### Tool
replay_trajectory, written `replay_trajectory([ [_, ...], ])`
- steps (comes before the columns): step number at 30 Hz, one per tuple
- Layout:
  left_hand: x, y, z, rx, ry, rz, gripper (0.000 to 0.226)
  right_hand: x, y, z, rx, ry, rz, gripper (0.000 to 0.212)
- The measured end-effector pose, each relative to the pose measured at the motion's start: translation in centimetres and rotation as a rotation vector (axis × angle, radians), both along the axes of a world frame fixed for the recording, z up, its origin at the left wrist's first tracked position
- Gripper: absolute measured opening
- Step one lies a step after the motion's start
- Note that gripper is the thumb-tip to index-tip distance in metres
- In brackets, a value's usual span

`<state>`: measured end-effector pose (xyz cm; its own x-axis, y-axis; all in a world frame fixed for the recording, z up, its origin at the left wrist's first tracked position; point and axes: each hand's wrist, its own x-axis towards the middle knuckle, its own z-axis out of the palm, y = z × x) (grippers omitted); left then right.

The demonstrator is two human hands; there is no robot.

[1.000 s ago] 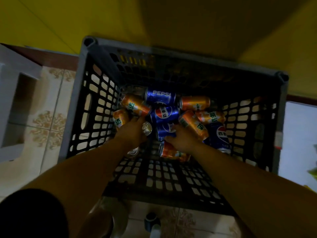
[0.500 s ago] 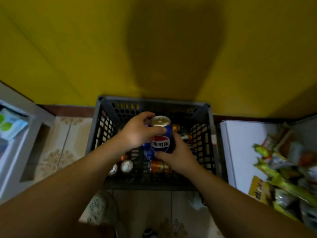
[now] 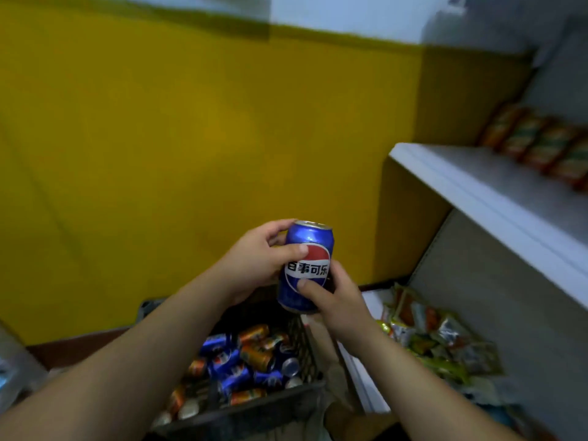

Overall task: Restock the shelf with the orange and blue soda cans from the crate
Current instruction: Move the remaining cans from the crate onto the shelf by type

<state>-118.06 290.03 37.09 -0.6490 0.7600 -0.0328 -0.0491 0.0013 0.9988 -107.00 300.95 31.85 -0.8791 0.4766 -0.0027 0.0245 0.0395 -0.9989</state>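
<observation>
A blue Pepsi can point(image 3: 310, 246) stands upright in the air in front of a yellow wall, held by both hands. My left hand point(image 3: 254, 262) grips its upper left side, thumb across the logo. My right hand point(image 3: 334, 300) holds its lower right side, thumb on the front. Below them the dark plastic crate point(image 3: 254, 412) on the floor holds several orange and blue cans point(image 3: 251, 358) lying on their sides. At the right, a white shelf point(image 3: 471, 192) carries a row of orange cans point(image 3: 537, 144) at its far end.
A lower shelf point(image 3: 359, 374) at the right holds a heap of snack packets point(image 3: 439, 342). The yellow wall point(image 3: 159, 154) fills the background. Another pale unit's edge point(image 3: 12, 370) shows at the far left.
Both hands have lifted the blue can out of the crate and raised it high above it. The view has swung up and to the right, bringing the upper shelf into sight.
</observation>
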Motion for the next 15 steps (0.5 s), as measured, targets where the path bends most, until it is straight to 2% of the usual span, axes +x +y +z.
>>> replay_trajectory([
  [7, 7.1, 4.3, 5.9, 0.020, 0.131, -0.160, 0.055, 8.7, 3.6, 6.8, 0.185, 0.051, -0.179, 0.053],
  [15, 14.2, 12.8, 10.4, 0.092, 0.216, -0.415, 0.054, 17.5, 9.2, 12.0, 0.305, 0.052, -0.483, 0.055],
])
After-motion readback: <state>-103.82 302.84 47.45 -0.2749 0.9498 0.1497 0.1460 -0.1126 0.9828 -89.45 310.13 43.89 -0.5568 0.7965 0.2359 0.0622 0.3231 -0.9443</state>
